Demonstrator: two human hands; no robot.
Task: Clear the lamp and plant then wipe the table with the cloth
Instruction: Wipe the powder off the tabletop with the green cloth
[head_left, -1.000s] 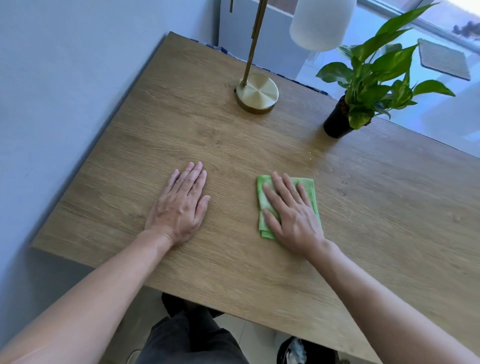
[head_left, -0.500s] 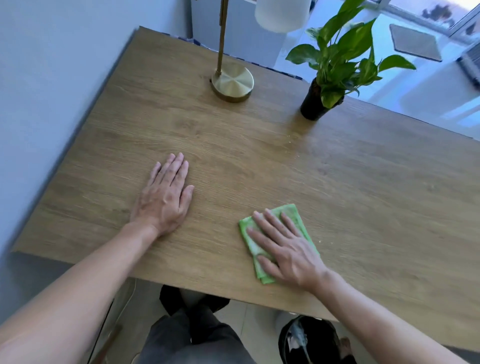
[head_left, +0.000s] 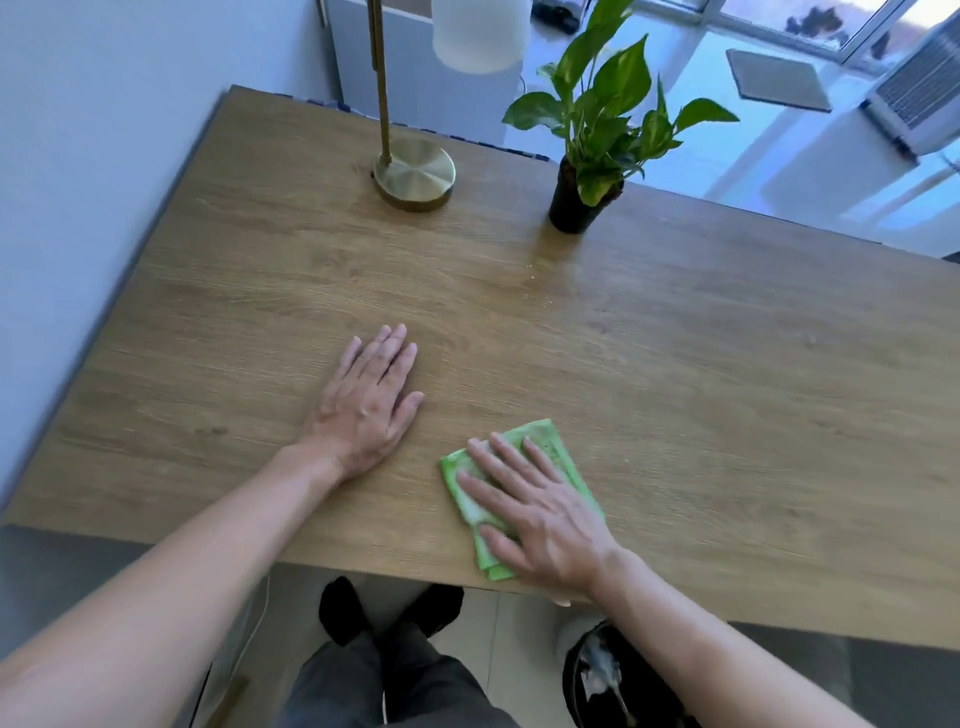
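A folded green cloth (head_left: 545, 441) lies at the wooden table's (head_left: 727, 389) near edge, one corner just over it. My right hand (head_left: 540, 514) presses flat on the cloth with fingers spread. My left hand (head_left: 366, 402) rests flat on the bare wood to the left, holding nothing. At the far side stands a brass lamp, its round base (head_left: 415, 174) on the table and its white shade (head_left: 480, 31) hanging above. A leafy green plant in a black pot (head_left: 571, 205) stands to the lamp's right.
A pale wall runs along the table's left side. A few crumbs (head_left: 532, 283) lie in front of the pot. Below the near edge are my legs and a black bin (head_left: 618, 675). Beyond the table are a floor mat and a white appliance.
My right hand has drawn the cloth from mid-table back toward me to the near edge. My left hand stays flat in place. The lamp and plant have not moved.
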